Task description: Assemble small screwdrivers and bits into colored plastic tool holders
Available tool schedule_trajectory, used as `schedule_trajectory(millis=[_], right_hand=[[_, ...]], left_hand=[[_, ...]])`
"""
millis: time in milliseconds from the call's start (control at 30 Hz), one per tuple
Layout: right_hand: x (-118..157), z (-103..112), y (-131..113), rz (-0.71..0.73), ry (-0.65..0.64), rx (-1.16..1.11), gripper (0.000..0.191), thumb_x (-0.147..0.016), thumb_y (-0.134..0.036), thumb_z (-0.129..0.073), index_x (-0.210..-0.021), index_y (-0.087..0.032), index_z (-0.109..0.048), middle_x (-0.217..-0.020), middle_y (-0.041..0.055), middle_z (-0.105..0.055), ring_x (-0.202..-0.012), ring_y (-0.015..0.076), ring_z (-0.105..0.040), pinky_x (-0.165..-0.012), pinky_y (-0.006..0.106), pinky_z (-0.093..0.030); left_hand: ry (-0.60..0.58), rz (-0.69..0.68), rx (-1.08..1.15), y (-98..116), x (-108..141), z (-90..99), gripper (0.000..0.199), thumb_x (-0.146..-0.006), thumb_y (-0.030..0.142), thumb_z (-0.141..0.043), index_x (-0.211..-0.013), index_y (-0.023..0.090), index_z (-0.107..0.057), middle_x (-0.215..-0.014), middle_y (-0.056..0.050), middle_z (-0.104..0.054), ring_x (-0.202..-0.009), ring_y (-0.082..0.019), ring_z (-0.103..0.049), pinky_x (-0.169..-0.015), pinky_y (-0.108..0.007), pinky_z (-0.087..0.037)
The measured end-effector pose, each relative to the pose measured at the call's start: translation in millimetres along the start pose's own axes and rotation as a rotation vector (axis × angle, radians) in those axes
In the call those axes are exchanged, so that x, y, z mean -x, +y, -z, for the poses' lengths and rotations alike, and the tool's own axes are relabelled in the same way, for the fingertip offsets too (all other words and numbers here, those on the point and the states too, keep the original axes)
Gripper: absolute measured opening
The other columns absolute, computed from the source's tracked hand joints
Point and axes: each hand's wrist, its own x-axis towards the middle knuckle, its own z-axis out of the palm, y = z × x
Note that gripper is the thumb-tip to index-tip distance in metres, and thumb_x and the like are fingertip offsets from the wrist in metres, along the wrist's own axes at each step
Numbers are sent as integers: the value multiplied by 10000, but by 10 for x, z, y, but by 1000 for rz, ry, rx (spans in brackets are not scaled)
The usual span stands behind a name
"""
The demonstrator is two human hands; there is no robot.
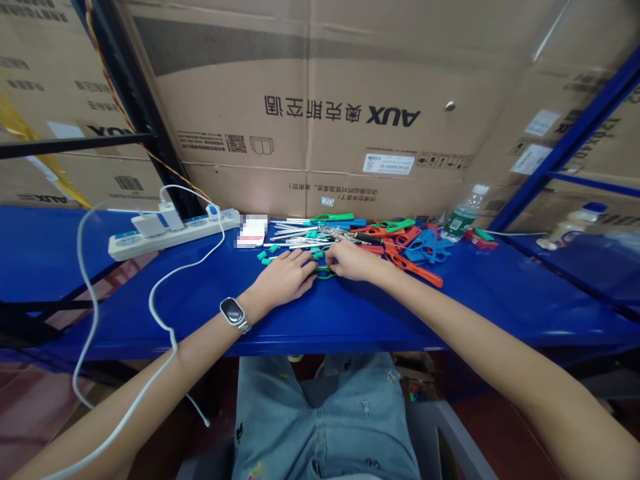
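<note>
On the blue tabletop [320, 320] lies a pile of lighter-like parts: silver rods [290, 231], green pieces, blue handles [430, 247] and orange-red handles [420, 270]. My left hand [287, 277], with a watch on its wrist, rests palm down at the front left of the pile, its fingers over small green pieces. Close to its right, my right hand [347, 260] has its fingers bent together at a green looped piece [325, 272] between the hands. What the right fingertips grip is too small to make out.
A white power strip [175, 233] with plugs and loose cables lies at the left. Behind the pile stand large cardboard boxes [320, 87]. A green-labelled bottle [463, 217] and another bottle [575, 227] stand at the right, by a blue metal frame [565, 140].
</note>
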Motion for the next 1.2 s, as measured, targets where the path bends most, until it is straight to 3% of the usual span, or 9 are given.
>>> schedule_trajectory(millis=[200, 467, 667, 967, 1133, 1200], right_hand=[[-21, -17, -2, -19, -3, 31, 191, -792, -46, -612, -805, -158, -766, -807, 89, -747, -760, 204, -656, -697, 274, -423], [28, 12, -13, -49, 18, -70, 184, -831, -54, -620, -908, -132, -767, -783, 76, -750, -700, 176, -651, -668, 251, -436], [42, 0, -29, -30, 23, -45, 188, -833, -44, -594, -788, -139, -749, -684, 75, -720, -643, 184, -652, -669, 264, -460], [-58, 19, 55, -280, -55, -550, 172, -792, -10, -650, -703, -154, -620, -579, -22, -643, -488, 126, -645, -513, 196, -464], [-50, 82, 119, -185, -102, -528, 123, -846, -51, -653, -775, -149, -666, -632, -25, -667, -505, 113, -634, -571, 210, -472], [6, 66, 105, -144, -63, -435, 114, -874, -59, -627, -840, -142, -697, -681, -7, -687, -565, 120, -646, -642, 230, -485]], left_hand=[[-29, -38, 49, 94, -143, -71, 265, -1021, 241, -506, -1095, 107, -723, -1090, -150, -650, -1040, -282, -608, -895, -413, -507], [-15, -53, 92, 86, -125, -88, 312, -1040, 229, -457, -1063, 97, -739, -1067, -144, -641, -997, -268, -586, -921, -412, -502], [-6, -42, 104, 84, -97, -101, 320, -1042, 226, -448, -1030, 101, -743, -1067, -141, -637, -984, -262, -571, -926, -409, -497], [1, -11, 67, 110, -103, -92, 332, -1056, 254, -437, -1093, 108, -733, -1070, -133, -649, -1026, -270, -579, -883, -408, -491], [6, -8, 39, 118, -96, -80, 335, -1057, 261, -429, -1134, 109, -718, -1130, -138, -662, -1053, -280, -581, -860, -411, -488], [5, -13, 16, 124, -91, -79, 323, -1054, 267, -440, -1126, 116, -715, -1141, -138, -664, -1053, -281, -581, -856, -408, -481]])
